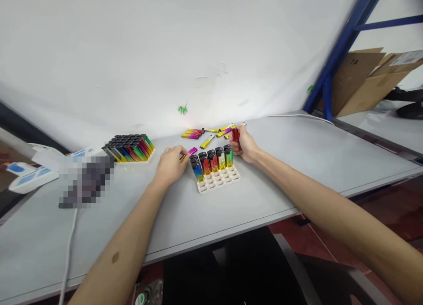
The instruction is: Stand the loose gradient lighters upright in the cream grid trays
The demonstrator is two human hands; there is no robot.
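Red lighter (235, 135) is sitting clamped in right hand (245, 145), near white slotted rack (220, 180) on table (264, 190); left hand (172, 165) is reaching by magenta lighter (192, 151), can't tell if gripping.

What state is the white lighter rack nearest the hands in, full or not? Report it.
Partly filled: coloured lighters stand upright in the far part of the white rack, while its near slots are empty.
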